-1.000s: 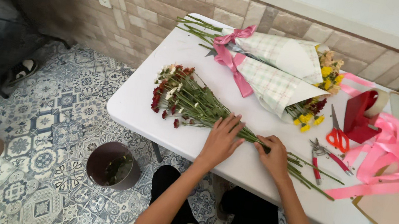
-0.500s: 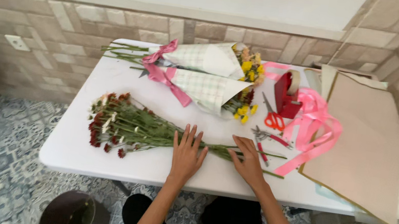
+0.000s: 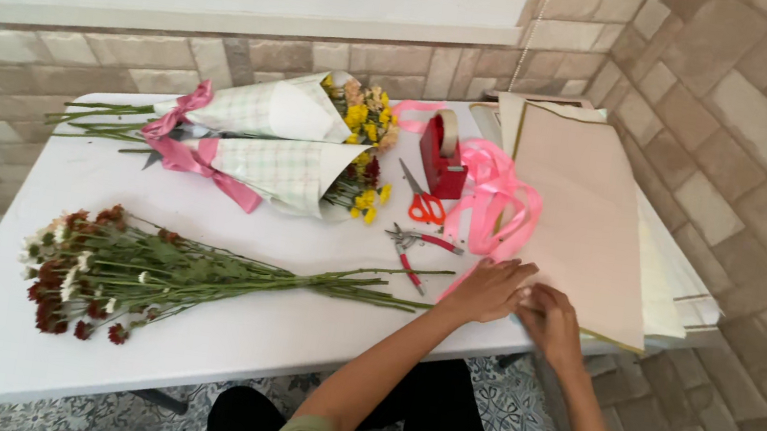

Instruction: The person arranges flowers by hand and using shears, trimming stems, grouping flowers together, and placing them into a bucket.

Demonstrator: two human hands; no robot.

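Note:
My left hand (image 3: 487,289) rests flat on the near left corner of a stack of tan wrapping paper sheets (image 3: 582,207) on the right of the white table (image 3: 221,323). My right hand (image 3: 549,321) touches the same near edge of the paper, fingers curled on it. A loose bunch of dark red and white flowers (image 3: 129,271) lies on the table left of my hands, stems pointing toward them.
Two wrapped bouquets (image 3: 269,146) with pink ribbon lie at the back. Red-handled scissors (image 3: 420,201), pruning shears (image 3: 414,244), a red tape dispenser (image 3: 443,154) and loose pink ribbon (image 3: 495,191) sit mid-table. A tiled wall runs behind and to the right.
Both hands left the flower stems and moved right to the near edge of the tan paper. The view swung to the right.

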